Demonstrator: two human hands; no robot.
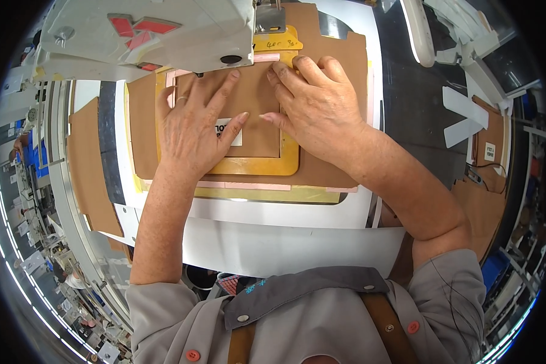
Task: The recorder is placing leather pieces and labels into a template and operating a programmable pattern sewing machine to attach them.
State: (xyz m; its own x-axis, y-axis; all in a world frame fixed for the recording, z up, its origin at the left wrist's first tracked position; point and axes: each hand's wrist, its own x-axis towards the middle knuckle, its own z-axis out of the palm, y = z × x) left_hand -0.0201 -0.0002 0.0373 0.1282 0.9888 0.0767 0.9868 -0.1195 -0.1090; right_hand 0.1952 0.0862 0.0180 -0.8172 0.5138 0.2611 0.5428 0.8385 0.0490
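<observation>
While both hands are opened out over the same brown panel (258, 103), neither is closed around anything. The left hand (194, 127) lies palm down with its fingers spread, its thumb over part of a white label (237, 140) on the panel. The right hand (321, 103) has its fingers loosely bent, fingertips near the panel's upper right corner; its thumb points toward the left thumb, the tips apart. The panel sits within a yellow frame (255, 166), which the right hand crosses on its right side. Around the frame spreads a larger brown sheet (353, 60), with pink strips (258, 186) along its near edge, above a white worktop (279, 213). A white machine head (145, 45) overhangs the upper left. Farther out, another brown piece (88, 151) lies left, and white strips (466, 108) lie right.
</observation>
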